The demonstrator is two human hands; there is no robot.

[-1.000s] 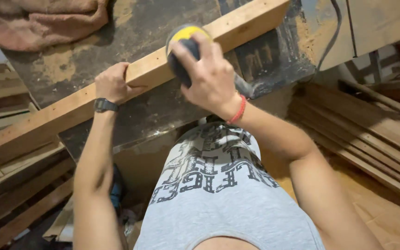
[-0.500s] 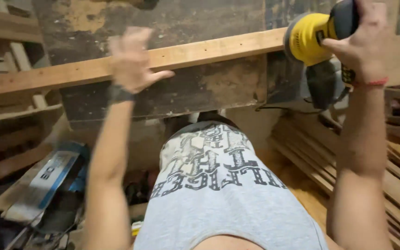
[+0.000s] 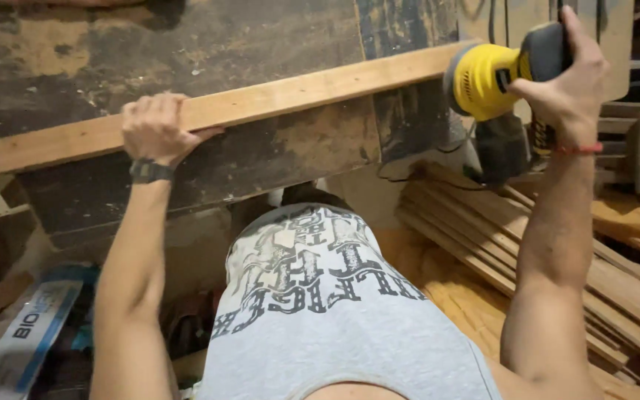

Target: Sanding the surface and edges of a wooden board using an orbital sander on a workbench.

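left hand (image 3: 158,127) clamped over wooden plank (image 3: 275,100), right hand (image 3: 568,78) gripping yellow sander (image 3: 494,74) off the desk (image 3: 275,37); could slip, gouging plank.

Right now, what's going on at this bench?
A person is working on a long wooden board that lies across a dusty, worn workbench. The left hand grips the board's near edge, holding it down. The right hand holds a yellow and black power sander at the board's right end, lifted off the wood's top face. More wooden slats are stacked on the floor to the right.
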